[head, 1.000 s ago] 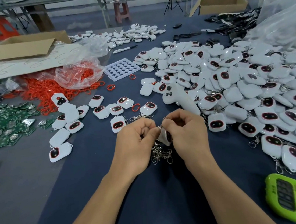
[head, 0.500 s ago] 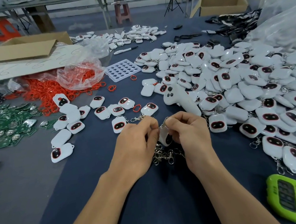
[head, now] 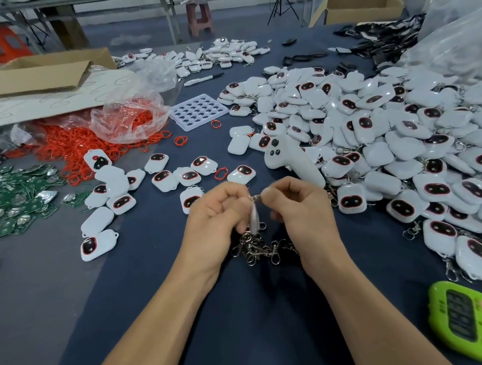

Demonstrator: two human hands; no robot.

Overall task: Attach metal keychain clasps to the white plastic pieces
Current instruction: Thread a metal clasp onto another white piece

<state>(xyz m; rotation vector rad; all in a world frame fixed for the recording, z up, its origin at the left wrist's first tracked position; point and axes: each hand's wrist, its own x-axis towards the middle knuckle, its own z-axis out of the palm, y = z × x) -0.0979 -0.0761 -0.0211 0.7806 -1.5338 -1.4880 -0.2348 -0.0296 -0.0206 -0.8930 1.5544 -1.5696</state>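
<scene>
Left hand (head: 216, 216), right hand (head: 300, 205) pinch white piece (head: 254, 218) over clasp pile (head: 258, 249).

Hands part, piece turns edge-on
The left hand (head: 218, 219) and right hand (head: 301, 213) draw slightly apart; the white plastic piece (head: 254, 221) now dangles, blurred, from their pinching fingertips.

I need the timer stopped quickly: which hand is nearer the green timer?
Right. The right hand is up and left of the green timer; the left hand is farther left, beyond it.
</scene>
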